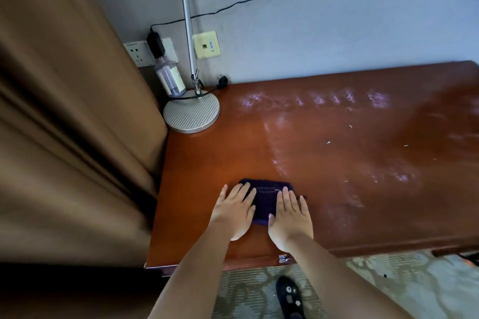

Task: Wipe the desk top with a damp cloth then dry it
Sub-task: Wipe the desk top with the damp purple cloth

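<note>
A dark purple folded cloth [264, 197] lies flat on the reddish-brown wooden desk top [350, 163], near its front left corner. My left hand [234, 211] presses on the cloth's left part with straight fingers. My right hand [291, 217] presses on its right part, fingers straight too. Most of the cloth is hidden under both hands. Whitish wet streaks and smears cover the desk's middle and back, with a few small white crumbs [328, 142] among them.
A lamp with a round silver base [191, 112] and thin pole stands at the desk's back left corner, beside a plastic bottle [169, 77]. Wall sockets [141, 53] with a black cable are behind. A brown curtain [72, 111] hangs close at the left. My shoe [290, 298] shows on the carpet.
</note>
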Tool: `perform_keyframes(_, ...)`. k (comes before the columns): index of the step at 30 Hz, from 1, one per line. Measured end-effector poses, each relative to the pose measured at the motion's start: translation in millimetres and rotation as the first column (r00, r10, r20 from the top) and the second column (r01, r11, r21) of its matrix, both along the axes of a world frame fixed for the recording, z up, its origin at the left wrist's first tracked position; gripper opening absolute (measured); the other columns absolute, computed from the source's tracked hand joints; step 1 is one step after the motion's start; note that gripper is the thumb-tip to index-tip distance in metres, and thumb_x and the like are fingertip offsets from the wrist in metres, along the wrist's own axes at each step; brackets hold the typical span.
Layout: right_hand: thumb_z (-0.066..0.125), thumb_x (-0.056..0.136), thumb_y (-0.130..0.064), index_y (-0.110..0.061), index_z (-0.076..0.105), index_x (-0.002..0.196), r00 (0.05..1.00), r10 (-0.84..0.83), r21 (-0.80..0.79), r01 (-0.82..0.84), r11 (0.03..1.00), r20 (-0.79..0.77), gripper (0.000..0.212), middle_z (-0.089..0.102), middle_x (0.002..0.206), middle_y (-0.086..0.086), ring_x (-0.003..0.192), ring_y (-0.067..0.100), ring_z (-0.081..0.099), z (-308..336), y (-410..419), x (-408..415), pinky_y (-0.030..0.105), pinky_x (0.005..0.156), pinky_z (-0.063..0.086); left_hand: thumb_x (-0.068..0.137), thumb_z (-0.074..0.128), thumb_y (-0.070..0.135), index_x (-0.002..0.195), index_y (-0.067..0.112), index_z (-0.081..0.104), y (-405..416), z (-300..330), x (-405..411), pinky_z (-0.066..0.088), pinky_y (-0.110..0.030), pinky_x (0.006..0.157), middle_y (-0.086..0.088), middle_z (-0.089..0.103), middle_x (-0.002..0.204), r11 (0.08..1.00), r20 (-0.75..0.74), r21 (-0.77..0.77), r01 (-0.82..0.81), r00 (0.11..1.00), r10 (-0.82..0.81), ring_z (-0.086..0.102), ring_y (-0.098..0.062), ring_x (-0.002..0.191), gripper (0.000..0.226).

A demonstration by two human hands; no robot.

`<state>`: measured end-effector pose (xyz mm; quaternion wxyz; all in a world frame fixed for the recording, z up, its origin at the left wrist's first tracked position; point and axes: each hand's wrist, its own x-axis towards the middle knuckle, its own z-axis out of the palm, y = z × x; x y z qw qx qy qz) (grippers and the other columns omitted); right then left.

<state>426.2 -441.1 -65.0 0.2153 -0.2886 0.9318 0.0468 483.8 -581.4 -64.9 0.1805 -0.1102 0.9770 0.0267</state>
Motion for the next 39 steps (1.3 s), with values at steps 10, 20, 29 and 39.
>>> perform_keyframes(10, 0.016, 0.101, -0.038, -0.005, -0.015, 0.149, 0.996, 0.090, 0.021, -0.090, 0.996, 0.011, 0.067, -0.021, 0.158, 0.009, 0.146, 0.019, -0.018, -1, -17, -78, 0.037, 0.118, -0.012, 0.104, 0.006, 0.039, 0.152, 0.017, -0.013, 1, -18, -59, -0.009, -0.044, 0.120, -0.002, -0.019, 0.160, 0.991, -0.025, -0.029, -0.131, 0.991, 0.130, -0.021, -0.016, 0.146, 0.056)
perform_keyframes(20, 0.013, 0.101, -0.042, -0.010, -0.016, 0.150, 0.984, 0.178, -0.013, -0.178, 0.984, -0.016, 0.066, -0.023, 0.158, 0.005, 0.145, 0.015, -0.020, -12, -35, -141, 0.037, 0.118, -0.011, 0.103, 0.004, 0.041, 0.153, 0.020, -0.012, -18, -12, -115, -0.011, -0.051, 0.116, -0.002, -0.020, 0.160, 0.976, 0.055, -0.067, -0.208, 0.976, 0.212, -0.021, -0.017, 0.146, 0.057)
perform_keyframes(29, 0.012, 0.102, -0.042, -0.010, -0.015, 0.150, 0.986, 0.164, -0.015, -0.164, 0.986, 0.010, 0.063, -0.020, 0.159, 0.005, 0.146, 0.015, -0.017, -4, -6, -105, 0.036, 0.119, -0.009, 0.103, 0.003, 0.042, 0.152, 0.019, -0.014, 15, -10, -82, -0.012, -0.051, 0.117, -0.003, -0.020, 0.160, 0.971, 0.070, -0.096, -0.219, 0.972, 0.226, -0.020, -0.020, 0.147, 0.057)
perform_keyframes(39, 0.015, 0.105, -0.031, -0.007, -0.010, 0.151, 0.990, 0.137, -0.061, -0.137, 0.989, -0.017, 0.058, -0.017, 0.159, 0.007, 0.147, 0.018, -0.013, 2, 11, -62, 0.032, 0.120, -0.004, 0.105, 0.007, 0.037, 0.155, 0.019, -0.001, 31, 0, -47, -0.013, -0.051, 0.116, 0.003, -0.004, 0.163, 0.984, -0.003, -0.039, -0.172, 0.985, 0.172, -0.009, -0.014, 0.149, 0.053)
